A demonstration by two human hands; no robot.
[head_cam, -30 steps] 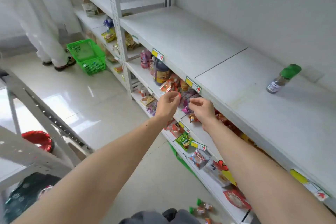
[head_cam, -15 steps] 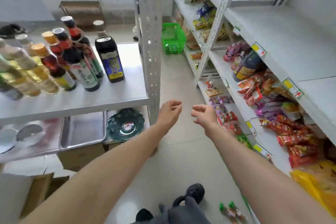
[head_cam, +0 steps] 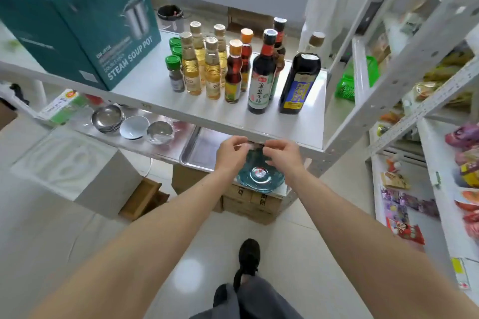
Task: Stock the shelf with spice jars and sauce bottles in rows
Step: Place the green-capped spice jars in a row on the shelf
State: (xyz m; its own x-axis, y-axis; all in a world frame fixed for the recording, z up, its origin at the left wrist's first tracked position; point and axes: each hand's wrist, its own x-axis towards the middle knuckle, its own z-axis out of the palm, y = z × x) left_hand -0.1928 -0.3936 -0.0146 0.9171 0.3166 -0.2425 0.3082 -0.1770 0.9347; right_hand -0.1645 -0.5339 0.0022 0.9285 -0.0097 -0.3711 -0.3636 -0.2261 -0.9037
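Left hand (head_cam: 231,153) and right hand (head_cam: 282,155) hovering loosely curled, grasping nothing, at shelf (head_cam: 160,90) front edge, sauce bottles (head_cam: 259,72) standing behind

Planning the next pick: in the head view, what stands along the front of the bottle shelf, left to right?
Teal soup pot box → green-capped spice jar → pale oil bottle → amber bottle → tall soy sauce bottle → squat dark bottle.

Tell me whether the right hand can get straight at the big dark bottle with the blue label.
Probably yes. The right hand is empty at the shelf's front edge, and the blue-labelled bottle stands in the front row just above it, nothing before it.
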